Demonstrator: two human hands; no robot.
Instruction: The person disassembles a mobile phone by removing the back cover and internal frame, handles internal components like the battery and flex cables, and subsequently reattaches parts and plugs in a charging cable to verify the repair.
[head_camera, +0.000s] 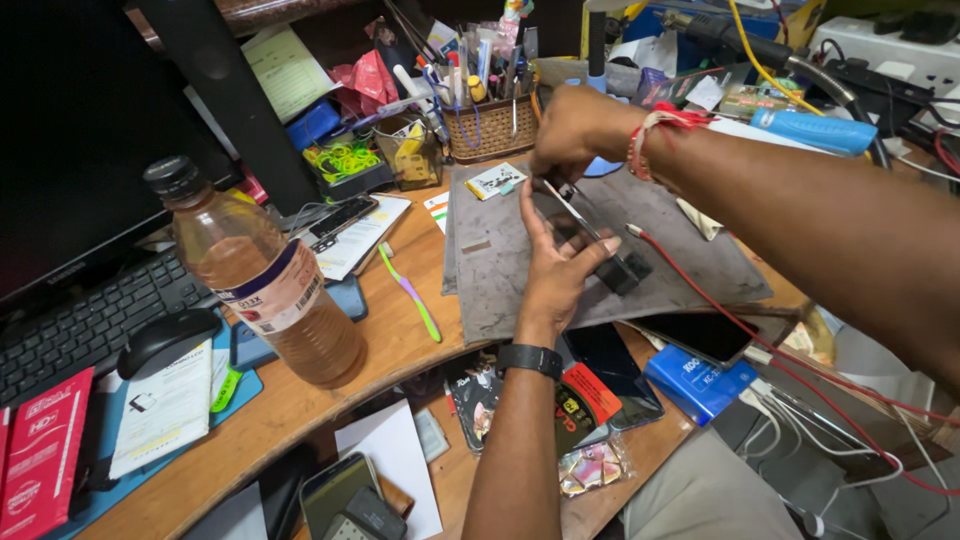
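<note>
A: We've got our left hand (555, 262) closed round the small dark device (612, 262) on the grey mat (500, 290), and our right hand (570, 135) pinching the tweezers (572, 207) down at its top edge

B: So we're mid-job, judging by that: the phones (615, 365) by the mat's near edge lie untouched

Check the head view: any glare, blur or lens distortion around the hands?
Head view: sharp at the left hand and right hand; wide-lens stretch enlarges the right forearm at the frame edge; soft highlights on the plastic bottle; the monitor sits in deep shadow; lighting on the grey mat is even.
</note>
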